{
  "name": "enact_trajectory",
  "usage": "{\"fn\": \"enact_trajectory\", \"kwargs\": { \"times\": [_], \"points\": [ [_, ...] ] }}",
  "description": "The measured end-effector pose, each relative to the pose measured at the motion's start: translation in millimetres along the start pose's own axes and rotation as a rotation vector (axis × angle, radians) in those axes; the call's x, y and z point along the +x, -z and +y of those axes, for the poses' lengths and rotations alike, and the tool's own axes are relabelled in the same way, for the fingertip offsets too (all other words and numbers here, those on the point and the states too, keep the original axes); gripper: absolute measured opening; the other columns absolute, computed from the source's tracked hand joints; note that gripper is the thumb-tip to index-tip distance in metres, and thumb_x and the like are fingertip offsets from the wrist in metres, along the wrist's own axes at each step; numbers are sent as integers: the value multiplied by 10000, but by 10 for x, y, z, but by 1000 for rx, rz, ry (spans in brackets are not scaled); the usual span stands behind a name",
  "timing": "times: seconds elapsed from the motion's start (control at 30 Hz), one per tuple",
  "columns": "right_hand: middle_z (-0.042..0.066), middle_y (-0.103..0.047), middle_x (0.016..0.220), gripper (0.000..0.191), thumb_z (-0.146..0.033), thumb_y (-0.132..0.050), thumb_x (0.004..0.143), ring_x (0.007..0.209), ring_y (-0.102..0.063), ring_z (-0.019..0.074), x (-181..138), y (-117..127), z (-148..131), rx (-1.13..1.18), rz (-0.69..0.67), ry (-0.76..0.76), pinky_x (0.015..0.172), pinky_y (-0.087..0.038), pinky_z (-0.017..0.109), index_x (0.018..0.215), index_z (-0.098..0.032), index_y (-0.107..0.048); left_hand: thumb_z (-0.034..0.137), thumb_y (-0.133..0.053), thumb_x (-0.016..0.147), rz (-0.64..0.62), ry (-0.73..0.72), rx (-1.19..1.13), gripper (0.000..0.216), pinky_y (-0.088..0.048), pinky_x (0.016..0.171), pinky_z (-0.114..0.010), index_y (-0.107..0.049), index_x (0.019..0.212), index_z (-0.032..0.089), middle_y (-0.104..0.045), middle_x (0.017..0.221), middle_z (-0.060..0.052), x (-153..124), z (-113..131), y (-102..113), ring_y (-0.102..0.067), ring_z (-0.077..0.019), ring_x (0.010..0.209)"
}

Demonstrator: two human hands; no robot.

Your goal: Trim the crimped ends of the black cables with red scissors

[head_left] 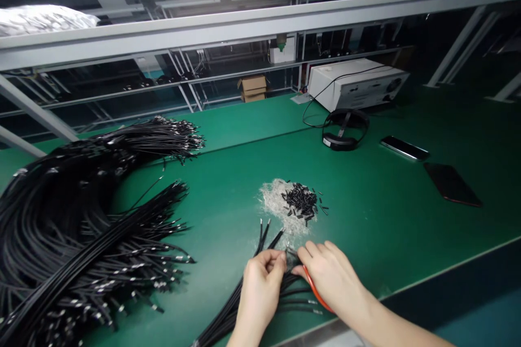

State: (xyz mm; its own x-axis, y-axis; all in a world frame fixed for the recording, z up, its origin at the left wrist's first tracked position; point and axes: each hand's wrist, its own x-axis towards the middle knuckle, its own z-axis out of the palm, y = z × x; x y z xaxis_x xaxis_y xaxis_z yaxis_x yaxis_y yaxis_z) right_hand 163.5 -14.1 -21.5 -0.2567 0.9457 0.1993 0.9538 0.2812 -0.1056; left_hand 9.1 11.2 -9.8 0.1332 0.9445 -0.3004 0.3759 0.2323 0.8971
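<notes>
A: See the right hand [329,271], closed, beside the pinching left hand [261,284]?

B: Yes. See also the cable heap [36,227], likely placed left for reach.

A: Around the hands?

B: Notice a cable bundle [230,306], with one cable seemingly pinched left for steadiness, then a red-handled tool [316,290] gripped right, then black bits [301,200] piled just ahead.

One left hand [260,290], one right hand [331,271], one orange handle [315,288]
Clock centred mid-view: these between five and six; three upright cable tips [266,233] at six; one cable bundle [228,306] between six and seven; one uncountable cable heap [61,217] between eight and nine; one pile of uncountable black pieces [302,200] near four; one white box [358,87] at two; one black headset [340,143] and two flat dark devices [404,148] near three
</notes>
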Motion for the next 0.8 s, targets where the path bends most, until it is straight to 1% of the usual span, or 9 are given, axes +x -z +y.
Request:
{"fn": "enact_trajectory", "kwargs": {
  "times": [0.13,0.23,0.63,0.8],
  "points": [
    [17,-612,719,111,-253,-682,796,642,-590,198,35,20,-21,-26,-29,1,692,-354,343,797,-196,-586,509,-525,788,-14,-2,12,433,-345,553,-160,-670,801,101,-630,675,-40,-3,17,-6,-476,-78,584],
    [26,-630,717,95,-245,-681,797,636,-604,204,53,46,-22,-43,-59,7,663,-352,338,799,-192,-602,494,-518,795,-3,-11,44,414,-341,546,-160,-673,810,111,-639,678,-38,-1,22,-11,-480,-77,578],
    [61,-657,720,114,-273,-683,794,628,-639,240,120,126,-13,-75,-163,-1,595,-351,327,833,-176,-637,465,-498,812,59,-95,162,373,-345,551,-166,-666,823,132,-643,670,-33,40,-7,-38,-496,-88,582],
    [84,-689,725,128,-278,-650,821,625,-664,247,202,230,43,0,-265,12,526,-318,298,853,-154,-652,467,-499,811,58,-85,180,372,-343,550,-168,-669,833,136,-656,695,-39,56,-18,-52,-498,-89,585]
  ]
}}
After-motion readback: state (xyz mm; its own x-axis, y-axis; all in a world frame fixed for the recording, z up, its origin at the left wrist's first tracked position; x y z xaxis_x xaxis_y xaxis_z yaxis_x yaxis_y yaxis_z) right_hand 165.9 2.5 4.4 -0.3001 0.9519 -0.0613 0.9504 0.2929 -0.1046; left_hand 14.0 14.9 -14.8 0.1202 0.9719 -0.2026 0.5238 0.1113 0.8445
